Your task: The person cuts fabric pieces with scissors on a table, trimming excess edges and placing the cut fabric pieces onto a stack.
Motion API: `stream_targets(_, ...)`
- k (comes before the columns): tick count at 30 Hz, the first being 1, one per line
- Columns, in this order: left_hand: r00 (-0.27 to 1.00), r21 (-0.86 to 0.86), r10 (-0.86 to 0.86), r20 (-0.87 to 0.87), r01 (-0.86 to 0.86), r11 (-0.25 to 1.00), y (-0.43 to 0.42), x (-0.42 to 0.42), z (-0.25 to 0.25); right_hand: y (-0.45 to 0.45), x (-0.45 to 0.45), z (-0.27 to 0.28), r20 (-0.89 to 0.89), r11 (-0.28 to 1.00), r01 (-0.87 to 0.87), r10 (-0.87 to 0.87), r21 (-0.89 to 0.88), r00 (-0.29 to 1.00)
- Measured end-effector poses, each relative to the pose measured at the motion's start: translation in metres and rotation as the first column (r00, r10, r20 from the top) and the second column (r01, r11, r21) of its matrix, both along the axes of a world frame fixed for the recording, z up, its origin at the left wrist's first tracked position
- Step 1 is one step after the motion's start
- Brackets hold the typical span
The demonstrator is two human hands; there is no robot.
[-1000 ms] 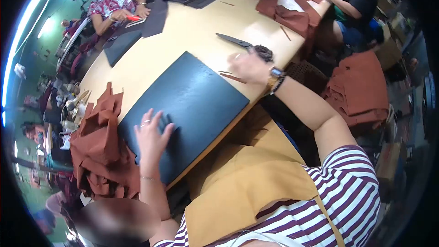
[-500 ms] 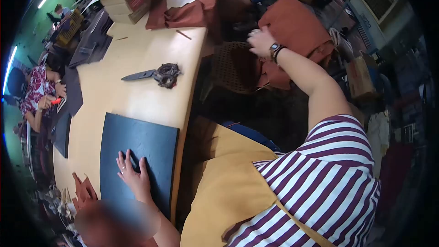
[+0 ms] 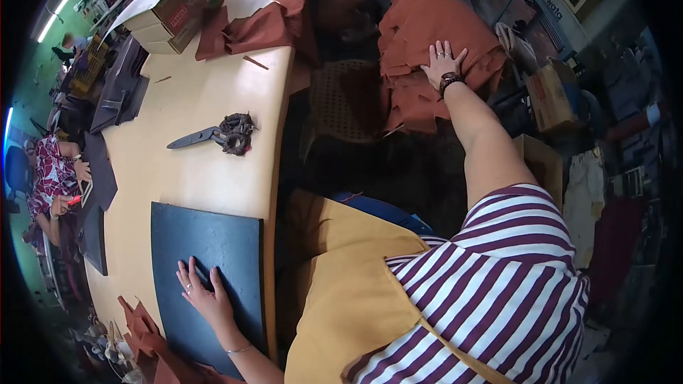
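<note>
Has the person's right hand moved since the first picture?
Yes: the right hand has gone from beside the scissors, out past the edge of the table, onto the reddish-brown stack.

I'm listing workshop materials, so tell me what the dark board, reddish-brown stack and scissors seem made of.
Dark board: perhaps rubber or plastic; smooth, faint sheen.
Reddish-brown stack: likely leather or imitation; matte, with ragged edges.
Scissors: probably metal, dark, slim-bladed; handles look wrapped, perhaps in cloth.

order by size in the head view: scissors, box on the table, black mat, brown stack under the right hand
Largest: black mat and brown stack, too alike to rank; the mat seems nearer the camera
Next: box
Smallest: scissors
</note>
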State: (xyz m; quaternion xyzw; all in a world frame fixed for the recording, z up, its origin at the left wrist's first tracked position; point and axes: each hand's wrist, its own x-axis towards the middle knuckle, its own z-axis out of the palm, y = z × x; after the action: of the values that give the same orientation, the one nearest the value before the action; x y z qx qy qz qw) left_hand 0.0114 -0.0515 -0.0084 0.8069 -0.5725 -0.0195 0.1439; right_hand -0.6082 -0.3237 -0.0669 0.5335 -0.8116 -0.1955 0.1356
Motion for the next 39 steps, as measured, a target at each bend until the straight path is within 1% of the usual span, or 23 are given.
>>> stream_targets(5, 1.0, 0.002, -0.003, -0.014, 0.003, 1.0, 0.001, -0.001, 0.0, 0.001, -0.004, 0.003, 0.072, 0.996, -0.05, 0.055, -0.071, 0.996)
stream_targets(8, 1.0, 0.012, 0.0, -0.009, 0.0, 1.0, 0.002, 0.0, 0.001, 0.002, 0.0, 0.02, 0.297, 0.988, -0.08, 0.115, -0.129, 0.948)
stream_targets(11, 1.0, 0.012, 0.01, -0.001, -0.01, 1.0, 0.0, -0.002, 0.001, -0.007, -0.005, 0.017, 0.418, 0.948, 0.006, 0.134, -0.318, 0.898)
stream_targets(12, 1.0, 0.011, 0.013, -0.005, -0.013, 1.0, 0.0, -0.003, 0.002, -0.013, -0.006, 0.02, 0.473, 0.916, 0.077, 0.13, -0.394, 0.871)
stream_targets(15, 1.0, 0.001, 0.015, -0.016, -0.015, 1.0, 0.0, -0.004, 0.005, -0.034, 0.011, 0.045, 0.598, 0.762, 0.281, 0.169, -0.584, 0.784)
stream_targets(16, 1.0, -0.003, 0.018, -0.02, -0.018, 1.0, 0.001, -0.005, 0.005, -0.046, 0.022, 0.052, 0.619, 0.649, 0.298, 0.343, -0.7, 0.707)
stream_targets(18, 0.999, -0.009, 0.034, -0.038, -0.034, 0.999, 0.0, -0.006, 0.008, -0.067, 0.057, 0.075, 0.545, 0.388, 0.389, 0.669, -0.836, 0.505)
stream_targets(19, 0.999, -0.009, 0.039, -0.038, -0.039, 0.999, 0.001, -0.007, 0.009, -0.069, 0.081, 0.09, 0.526, 0.401, 0.341, 0.605, -0.85, 0.598)
stream_targets(20, 0.998, -0.006, 0.04, -0.037, -0.041, 0.999, 0.001, -0.008, 0.01, -0.074, 0.11, 0.103, 0.52, 0.408, 0.324, 0.666, -0.854, 0.534)
stream_targets(21, 0.998, 0.0, 0.049, -0.035, -0.049, 0.999, 0.0, -0.009, 0.012, -0.074, 0.143, 0.119, 0.577, 0.494, 0.303, 0.738, -0.815, 0.35)
stream_targets(22, 0.995, -0.033, 0.051, -0.085, -0.054, 0.998, 0.0, -0.007, 0.011, -0.086, 0.175, 0.116, 0.489, 0.448, 0.21, 0.842, -0.869, 0.228)
stream_targets(23, 0.99, -0.064, 0.049, -0.133, -0.057, 0.996, 0.001, -0.004, 0.008, -0.082, 0.219, 0.124, 0.531, 0.517, 0.127, 0.833, -0.847, 0.151)
stream_targets(24, 0.983, -0.094, 0.045, -0.18, -0.062, 0.994, 0.002, -0.002, 0.008, -0.06, 0.267, 0.139, 0.51, 0.525, -0.055, 0.843, -0.849, 0.171)
stream_targets(25, 0.953, -0.187, 0.034, -0.3, -0.094, 0.978, 0.002, -0.002, 0.013, -0.043, 0.309, 0.135, 0.376, 0.35, -0.254, 0.925, -0.902, -0.06)
stream_targets(26, 0.938, -0.335, -0.02, -0.347, -0.105, 0.936, 0.004, 0.005, 0.013, -0.026, 0.351, 0.13, 0.3, 0.149, -0.401, 0.889, -0.904, -0.345)
stream_targets(27, 0.921, -0.474, -0.079, -0.381, -0.121, 0.872, 0.005, 0.015, 0.01, 0.01, 0.387, 0.13, 0.565, 0.249, -0.529, 0.566, -0.811, -0.601)
stream_targets(28, 0.906, -0.6, -0.144, -0.399, -0.139, 0.788, 0.009, 0.023, 0.01, 0.046, 0.423, 0.13, 0.758, 0.352, -0.683, 0.139, -0.64, -0.638)
stream_targets(29, 0.922, -0.636, -0.105, -0.372, -0.171, 0.753, 0.015, 0.024, 0.021, 0.074, 0.443, 0.131, 0.813, -0.019, -0.839, 0.239, -0.543, -0.531)
stream_targets(30, 0.923, -0.654, -0.087, -0.375, -0.197, 0.73, 0.022, 0.028, 0.027, 0.101, 0.456, 0.131, 0.82, -0.178, -0.876, 0.309, -0.448, -0.482)
stream_targets(32, 0.921, -0.689, -0.059, -0.386, -0.245, 0.682, 0.036, 0.034, 0.035, 0.136, 0.48, 0.119, 0.798, -0.414, -0.838, 0.333, -0.355, -0.502)
stream_targets(34, 0.924, -0.535, -0.018, -0.382, -0.205, 0.82, 0.053, 0.038, 0.036, 0.158, 0.49, 0.1, 0.714, -0.418, -0.852, 0.486, -0.315, -0.503)
stream_targets(36, 0.922, -0.305, 0.032, -0.386, -0.161, 0.939, 0.068, 0.042, 0.033, 0.173, 0.5, 0.07, 0.652, -0.364, -0.833, 0.519, -0.416, -0.553)
stream_targets(39, 0.964, -0.006, 0.181, -0.193, -0.186, 0.983, 0.076, 0.022, 0.033, 0.195, 0.503, 0.051, 0.517, -0.325, -0.769, 0.591, -0.55, -0.62)
